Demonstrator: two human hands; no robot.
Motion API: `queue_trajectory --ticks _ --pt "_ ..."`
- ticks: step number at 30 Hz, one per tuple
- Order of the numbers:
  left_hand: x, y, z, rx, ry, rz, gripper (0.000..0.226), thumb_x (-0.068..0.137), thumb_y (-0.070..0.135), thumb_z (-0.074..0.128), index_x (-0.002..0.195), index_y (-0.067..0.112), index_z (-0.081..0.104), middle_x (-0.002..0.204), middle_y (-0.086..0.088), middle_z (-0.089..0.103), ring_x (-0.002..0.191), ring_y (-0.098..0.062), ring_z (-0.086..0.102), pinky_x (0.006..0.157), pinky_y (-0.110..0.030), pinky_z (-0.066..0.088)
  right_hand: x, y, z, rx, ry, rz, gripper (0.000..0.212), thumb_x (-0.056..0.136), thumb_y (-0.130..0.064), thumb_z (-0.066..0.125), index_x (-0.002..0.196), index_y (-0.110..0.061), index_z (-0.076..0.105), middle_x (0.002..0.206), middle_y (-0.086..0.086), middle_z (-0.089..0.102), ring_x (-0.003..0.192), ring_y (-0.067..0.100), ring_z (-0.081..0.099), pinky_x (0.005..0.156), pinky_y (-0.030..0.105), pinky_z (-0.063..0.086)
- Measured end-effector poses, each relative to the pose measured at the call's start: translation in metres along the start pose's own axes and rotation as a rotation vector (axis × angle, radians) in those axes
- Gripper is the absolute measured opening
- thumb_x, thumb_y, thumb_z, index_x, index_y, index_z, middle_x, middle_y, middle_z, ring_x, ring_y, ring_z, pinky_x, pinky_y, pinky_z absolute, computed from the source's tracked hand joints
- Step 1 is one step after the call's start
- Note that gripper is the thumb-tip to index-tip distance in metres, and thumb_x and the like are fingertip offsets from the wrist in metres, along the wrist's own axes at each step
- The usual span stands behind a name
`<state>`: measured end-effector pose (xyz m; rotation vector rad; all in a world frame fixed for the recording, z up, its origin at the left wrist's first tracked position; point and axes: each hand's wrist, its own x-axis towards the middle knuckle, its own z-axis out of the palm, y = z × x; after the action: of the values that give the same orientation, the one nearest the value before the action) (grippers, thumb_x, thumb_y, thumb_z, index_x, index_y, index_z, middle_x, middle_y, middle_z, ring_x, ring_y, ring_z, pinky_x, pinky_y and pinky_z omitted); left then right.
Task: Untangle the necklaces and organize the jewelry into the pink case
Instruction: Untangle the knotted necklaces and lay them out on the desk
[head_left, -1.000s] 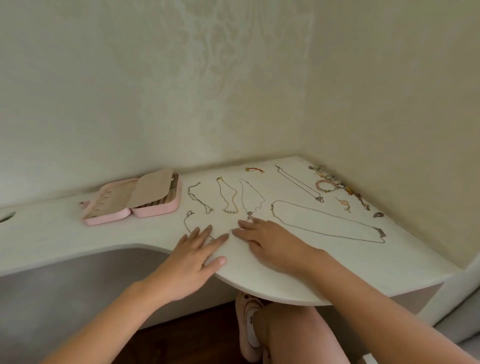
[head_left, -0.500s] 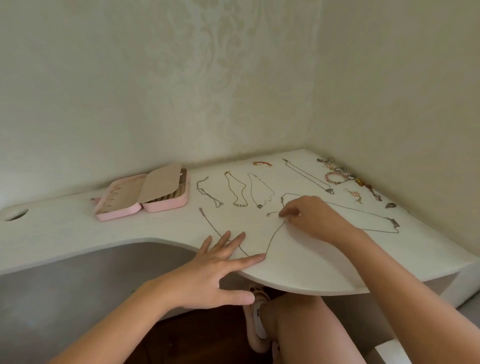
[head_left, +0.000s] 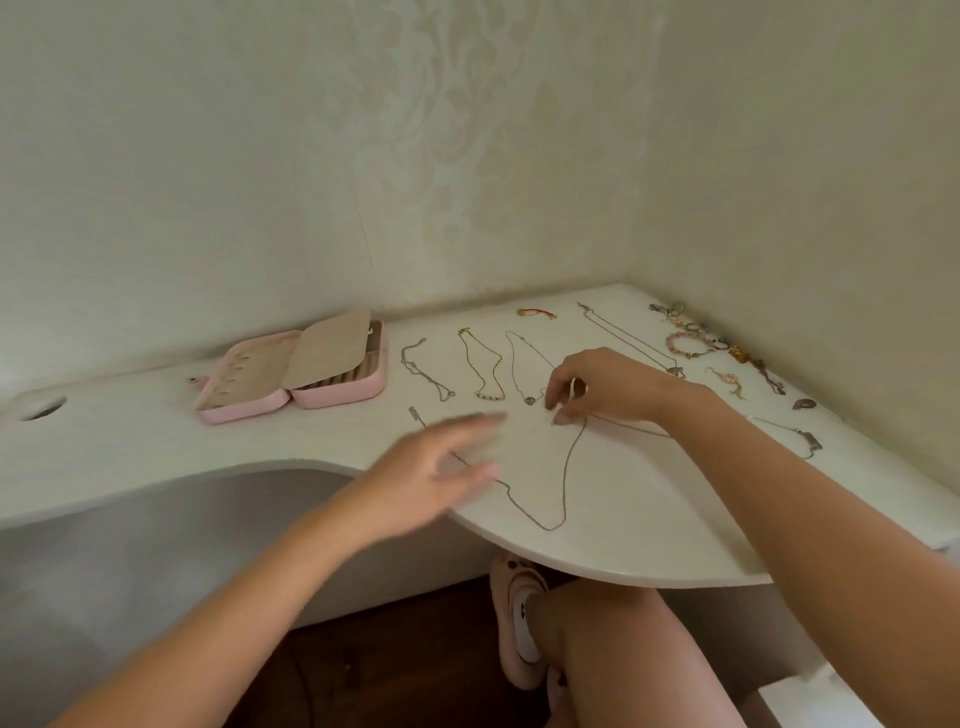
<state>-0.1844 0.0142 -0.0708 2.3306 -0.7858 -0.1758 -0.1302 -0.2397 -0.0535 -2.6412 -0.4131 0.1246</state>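
Note:
A thin silver necklace (head_left: 563, 470) lies in a long V on the white desk (head_left: 156, 431), its loop near the front edge. My right hand (head_left: 597, 387) pinches one end of it at the desk's middle. My left hand (head_left: 441, 467), blurred and with fingers spread, hovers over the chain's other leg. The pink case (head_left: 332, 395) lies open at the back left, a beige flap over its right half. Three short chains (head_left: 480, 366) lie in a row between the case and my right hand.
A long chain (head_left: 631, 340), an orange piece (head_left: 535, 312) and a heap of bracelets and charms (head_left: 701, 343) lie along the right wall. Another chain with a bar pendant (head_left: 802, 441) lies at the right. A round cable hole (head_left: 44, 408) sits far left. My knee and a slipper show below the desk.
My right hand has drawn the necklace end away from me, stretching the chain into a V. My left hand lifted off the desk edge and moves over the chain.

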Motion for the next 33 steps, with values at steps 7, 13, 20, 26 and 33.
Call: queue_trajectory --ticks 7,13,20,26,33 --pt "0.043 -0.069 -0.044 -0.022 0.465 -0.453 0.016 0.087 0.012 0.065 0.100 0.011 0.074 0.096 0.000 0.069 0.089 -0.012 0.059 0.071 -0.015 0.039 0.007 0.001 0.003 -0.161 -0.120 -0.059 0.004 0.091 -0.019 0.061 0.088 -0.021 0.059 0.091 -0.010 0.053 0.087 0.011 0.051 0.070 0.017 0.038" --pt "0.053 -0.076 -0.047 -0.052 0.447 -0.439 0.012 0.081 0.022 0.076 0.090 0.015 0.075 0.083 0.007 0.068 0.080 -0.004 0.061 0.065 -0.010 0.038 0.013 -0.001 0.011 0.484 0.116 -0.036 0.008 0.096 -0.010 0.053 0.089 -0.013 0.056 0.089 -0.001 0.069 0.086 0.010 0.062 0.082 0.024 0.048" --pt "0.056 -0.077 -0.043 -0.025 0.423 -0.370 0.013 0.077 0.017 0.079 0.088 0.010 0.076 0.077 0.010 0.067 0.072 0.001 0.058 0.061 -0.004 0.040 0.032 -0.008 -0.013 1.323 0.009 -0.030 0.017 0.095 0.006 0.045 0.092 -0.008 0.056 0.077 0.006 0.058 0.050 0.010 0.047 0.053 0.020 0.048" --pt "0.059 -0.073 -0.040 0.162 0.243 -0.342 0.013 0.091 0.021 0.064 0.094 0.011 0.073 0.080 0.015 0.060 0.072 0.004 0.051 0.056 -0.006 0.034 0.025 0.004 -0.028 1.055 -0.014 0.003 0.019 0.093 0.003 0.051 0.098 -0.009 0.065 0.076 0.000 0.063 0.046 0.004 0.026 0.040 0.014 0.023" --pt "0.056 -0.075 -0.049 -0.374 0.330 -0.403 0.018 0.099 0.015 0.050 0.096 0.005 0.064 0.090 -0.004 0.068 0.086 -0.015 0.061 0.076 -0.021 0.045 -0.002 0.014 -0.048 0.819 0.111 0.127 0.017 0.089 -0.003 0.062 0.099 -0.012 0.072 0.083 0.002 0.072 0.056 0.003 0.043 0.049 0.017 0.026"
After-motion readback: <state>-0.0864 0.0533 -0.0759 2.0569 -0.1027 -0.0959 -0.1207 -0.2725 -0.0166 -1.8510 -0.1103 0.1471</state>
